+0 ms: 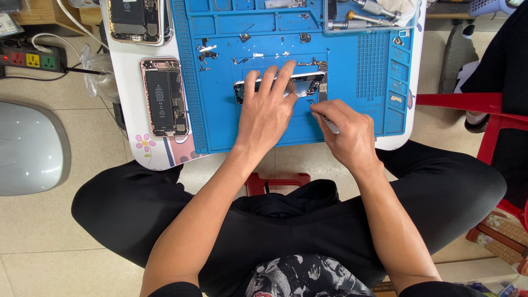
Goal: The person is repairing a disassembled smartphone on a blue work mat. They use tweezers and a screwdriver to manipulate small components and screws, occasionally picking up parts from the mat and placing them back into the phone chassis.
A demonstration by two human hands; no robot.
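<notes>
While the person sits cross-legged in black trousers (137,209) on a tiled floor (49,242), both forearms reach forward over a small white table (129,99).

Left hand (267,110): flat, fingers spread, pressing down on an opened phone (302,82) lying crosswise on the blue repair mat (357,71). Fingertips sit on the phone's upper edge; palm covers most of its left half.

Right hand (344,129): fingers curled together, pinching a thin tool (329,124) with a pale handle. Tip is at the phone's right end, just beside the lower corner. Can't tell whether the tip touches the phone.

Phone is mid-mat, inside the recessed centre area, between both hands.

Beyond the phone on the mat: small loose metal parts and brackets (206,52), scattered near the upper left of the centre area.

Left of the mat on the bare tabletop: a second opened phone (164,96) with rose-gold frame, battery showing, lying lengthwise. Farther up, a third opened phone (135,21) at the table's far edge.

Far right on the mat: screwdrivers (363,16) in a clear tray.

Off-table: power strip (30,58) on the floor at left, red stool frame (478,104) at right.
</notes>
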